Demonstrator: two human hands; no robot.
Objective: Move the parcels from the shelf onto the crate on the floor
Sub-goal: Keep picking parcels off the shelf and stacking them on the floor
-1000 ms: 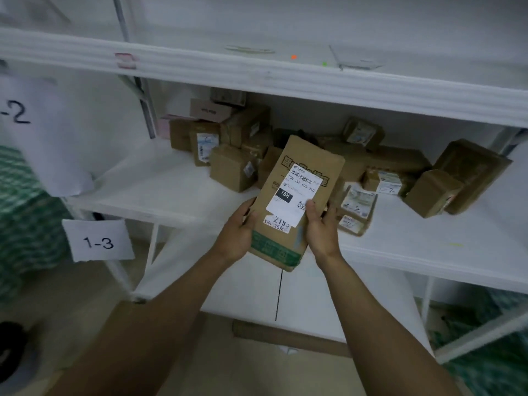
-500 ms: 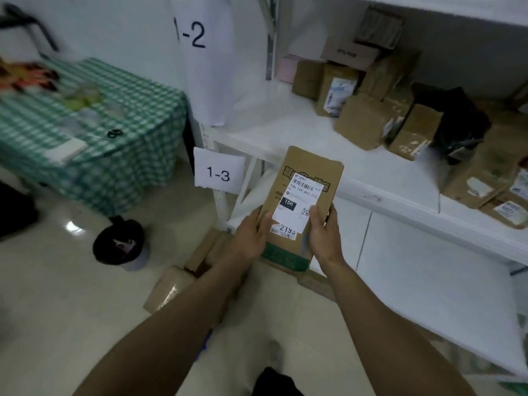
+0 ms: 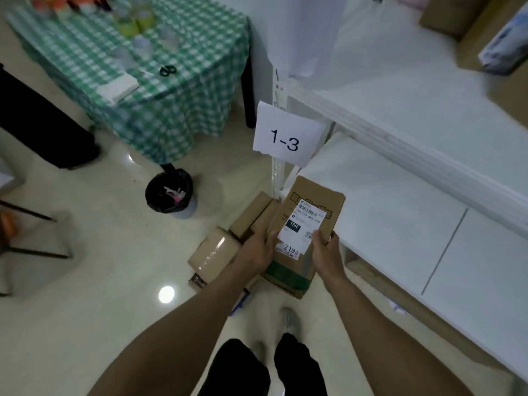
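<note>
Left hand (image 3: 258, 247), right hand (image 3: 325, 250) both grip brown parcel (image 3: 307, 224) by lower sides, label up. Parcel, second ago at shelf (image 3: 400, 92) front edge, now clear of it, above floor boxes (image 3: 217, 250). Set-down likely next; crate not discernible.

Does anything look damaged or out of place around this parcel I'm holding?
The parcel, gripped by the left hand and right hand, looks intact. The boxes on the floor lie jumbled at odd angles, and the 1-3 sign has a ragged lower-left corner.

Both hands (image 3: 291, 248) gripping labelled parcel (image 3: 307, 224), boxes (image 3: 228, 241) on floor beneath
</note>
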